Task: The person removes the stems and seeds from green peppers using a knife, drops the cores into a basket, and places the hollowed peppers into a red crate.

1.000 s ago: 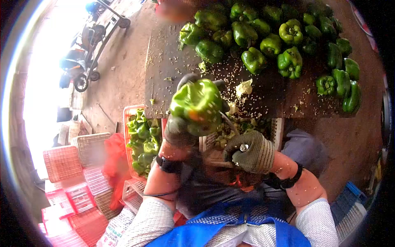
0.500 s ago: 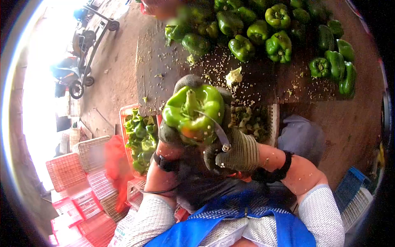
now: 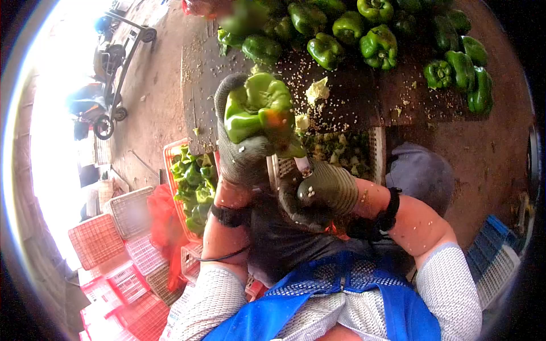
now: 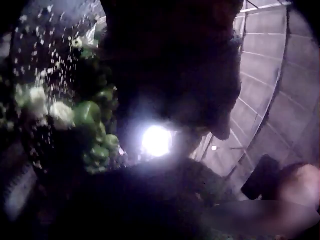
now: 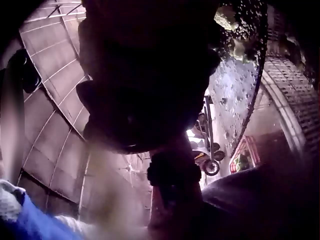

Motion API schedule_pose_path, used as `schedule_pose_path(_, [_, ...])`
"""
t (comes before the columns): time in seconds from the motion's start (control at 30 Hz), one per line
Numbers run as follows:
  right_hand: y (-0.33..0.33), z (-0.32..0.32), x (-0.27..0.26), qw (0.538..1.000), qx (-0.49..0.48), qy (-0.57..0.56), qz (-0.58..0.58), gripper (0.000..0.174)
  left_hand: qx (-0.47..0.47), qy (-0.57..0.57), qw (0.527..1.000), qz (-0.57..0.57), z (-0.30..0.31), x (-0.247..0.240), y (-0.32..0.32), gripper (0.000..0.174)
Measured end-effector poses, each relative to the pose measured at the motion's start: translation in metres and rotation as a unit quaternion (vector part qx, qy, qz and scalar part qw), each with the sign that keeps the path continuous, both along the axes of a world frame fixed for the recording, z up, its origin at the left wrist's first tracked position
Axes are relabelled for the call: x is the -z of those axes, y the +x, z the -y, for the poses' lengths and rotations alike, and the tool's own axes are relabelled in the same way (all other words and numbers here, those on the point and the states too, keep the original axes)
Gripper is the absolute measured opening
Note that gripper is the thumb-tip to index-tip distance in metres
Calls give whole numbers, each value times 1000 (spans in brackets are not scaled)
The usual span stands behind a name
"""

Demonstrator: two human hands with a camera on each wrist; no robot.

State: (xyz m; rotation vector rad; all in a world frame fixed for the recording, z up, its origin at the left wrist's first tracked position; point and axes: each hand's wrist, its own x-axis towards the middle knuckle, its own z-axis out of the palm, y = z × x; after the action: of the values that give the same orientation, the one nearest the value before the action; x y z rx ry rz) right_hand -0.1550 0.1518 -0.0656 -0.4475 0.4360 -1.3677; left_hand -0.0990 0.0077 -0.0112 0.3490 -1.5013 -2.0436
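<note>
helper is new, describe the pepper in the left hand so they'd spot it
Start from the dark, seed-strewn board. Over its near left corner, the gloved left hand grips a green pepper. Its orange patch sets it apart from the green peppers beyond.

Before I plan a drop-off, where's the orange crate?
In the head view, the orange crate is left of the left hand, by the dark tabletop's near left corner.

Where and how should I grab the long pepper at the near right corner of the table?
I'd pinch the long pepper across its middle, from above, thumb on the outer right side. It lies lengthwise, narrow across, with that side free; the neighbouring pepper crowds its left. It's near the edge of the table, so avoid pushing outward.
</note>
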Motion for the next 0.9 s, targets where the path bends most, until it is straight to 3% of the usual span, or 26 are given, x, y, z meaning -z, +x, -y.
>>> schedule_pose_path(0.07, [-8,-4,-2,997,-33,16,65,23,-33,-265,954,140,29,16,4,87])
schedule_pose_path(0.13, [-21,-9,-13,990,-63,37,121,26,-44,-287,938,189,37,22,8,78])
schedule_pose_path(0.17, [-25,-9,-17,983,-73,44,164,28,-15,-119,981,156,43,41,10,70])
schedule_pose_path(0.2, [-27,-6,-18,987,-57,53,139,26,-10,57,991,118,50,60,13,63])
schedule_pose_path(0.27, [-37,2,-23,986,-6,161,34,24,8,351,935,48,49,79,11,56])
schedule_pose_path(0.3, [-39,4,-26,979,30,200,-13,23,-3,409,912,35,35,60,9,57])
schedule_pose_path(0.37, [-42,9,-33,948,91,284,-112,23,76,420,904,2,36,54,9,67])
schedule_pose_path(0.4, [-40,9,-16,936,140,258,-193,23,110,429,896,-31,35,50,9,68])
schedule_pose_path(0.5, [-44,11,-4,888,228,228,-326,25,66,400,914,-12,24,40,10,75])
schedule_pose_path(0.57, [-52,7,-29,882,233,247,-328,28,49,379,924,11,19,42,14,78])
schedule_pose_path(0.6, [-54,6,-32,874,244,234,-350,33,92,343,935,12,16,41,16,83])
schedule_pose_path(0.7, [-52,6,-32,842,306,167,-412,44,95,208,970,76,-1,43,12,82])
schedule_pose_path(0.73, [-49,8,-30,867,312,151,-359,52,94,109,985,99,4,50,10,70])
schedule_pose_path(0.83, [-44,18,-21,831,338,195,-397,50,-43,-4,979,197,-1,40,0,55])
schedule_pose_path(0.9, [-44,23,-16,813,318,176,-455,48,-100,-19,974,204,-11,39,-2,41])
